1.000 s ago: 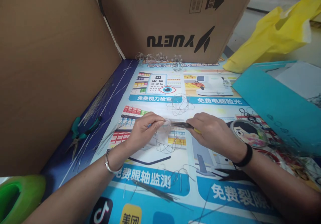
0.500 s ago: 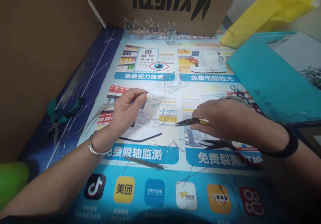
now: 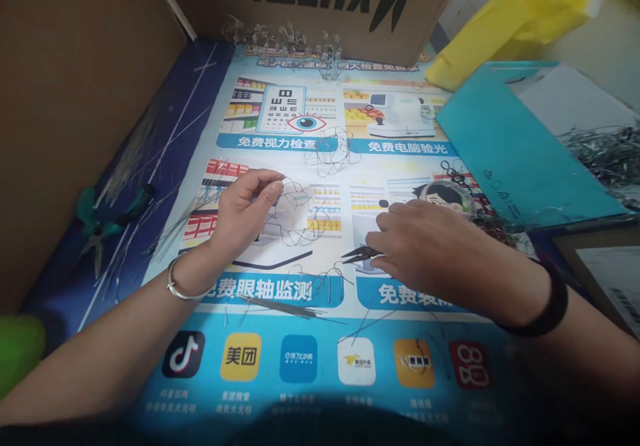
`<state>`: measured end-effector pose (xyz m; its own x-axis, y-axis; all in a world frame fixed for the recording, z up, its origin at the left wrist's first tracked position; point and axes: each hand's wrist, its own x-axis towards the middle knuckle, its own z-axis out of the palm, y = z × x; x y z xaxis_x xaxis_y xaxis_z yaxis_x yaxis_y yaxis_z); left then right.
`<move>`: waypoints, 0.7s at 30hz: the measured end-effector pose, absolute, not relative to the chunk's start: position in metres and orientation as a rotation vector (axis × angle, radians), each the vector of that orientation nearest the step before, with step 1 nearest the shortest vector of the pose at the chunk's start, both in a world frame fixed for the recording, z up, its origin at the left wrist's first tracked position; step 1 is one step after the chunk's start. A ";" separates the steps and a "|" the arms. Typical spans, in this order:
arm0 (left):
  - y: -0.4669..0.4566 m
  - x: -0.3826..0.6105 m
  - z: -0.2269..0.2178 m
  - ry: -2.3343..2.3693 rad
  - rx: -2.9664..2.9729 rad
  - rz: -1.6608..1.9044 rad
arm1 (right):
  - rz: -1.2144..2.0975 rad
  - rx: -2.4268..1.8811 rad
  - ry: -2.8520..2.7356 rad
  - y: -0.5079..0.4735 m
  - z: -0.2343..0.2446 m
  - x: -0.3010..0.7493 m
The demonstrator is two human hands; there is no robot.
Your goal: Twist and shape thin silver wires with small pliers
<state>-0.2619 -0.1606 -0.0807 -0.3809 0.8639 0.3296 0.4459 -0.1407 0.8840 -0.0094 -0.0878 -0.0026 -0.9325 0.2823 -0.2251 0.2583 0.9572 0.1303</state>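
The left hand (image 3: 249, 207) had its grip pinched, thumb against forefinger, on the edge of a curly wire frame (image 3: 300, 223), which spread out from the fingertips towards three o'clock; whether it touched the sheet below could not be told. The right hand (image 3: 425, 253), at four o'clock from the frame, had its grip wrapped around a pair of pliers (image 3: 361, 254), their dark nose pointing to nine o'clock, well short of the frame. At one o'clock from the held frame, a second wire frame (image 3: 331, 153) lay on the printed sheet (image 3: 210, 329) covering the desk. Loose wires (image 3: 280, 307) lay at six o'clock. Green-handled pliers (image 3: 87, 209) lay at nine o'clock from the left hand. Just past the right hand, towards one o'clock, sat a blue box (image 3: 500, 159). At twelve o'clock, beaded wire pieces (image 3: 300, 43) lay before a cardboard box (image 3: 325, 19).
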 end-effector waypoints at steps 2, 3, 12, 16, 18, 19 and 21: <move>-0.161 -0.262 -0.081 1.761 1.461 1.521 | 0.243 0.399 2.884 -0.098 -0.002 -0.008; -0.161 -0.262 -0.081 1.759 1.455 1.515 | 0.289 0.405 2.875 -0.103 -0.001 -0.008; -0.160 -0.262 -0.083 1.676 1.424 1.530 | 0.641 0.546 2.838 -0.137 -0.011 0.001; -0.157 -0.262 -0.083 1.683 1.388 1.562 | 0.601 0.640 2.886 -0.142 -0.020 0.008; -0.156 -0.261 -0.082 1.676 1.364 1.578 | 0.554 0.686 2.903 -0.143 -0.026 0.012; -0.156 -0.260 -0.082 1.670 1.356 1.582 | 0.531 0.699 2.920 -0.143 -0.028 0.014; -0.156 -0.258 -0.082 1.659 1.356 1.581 | 0.487 0.728 2.946 -0.141 -0.033 0.017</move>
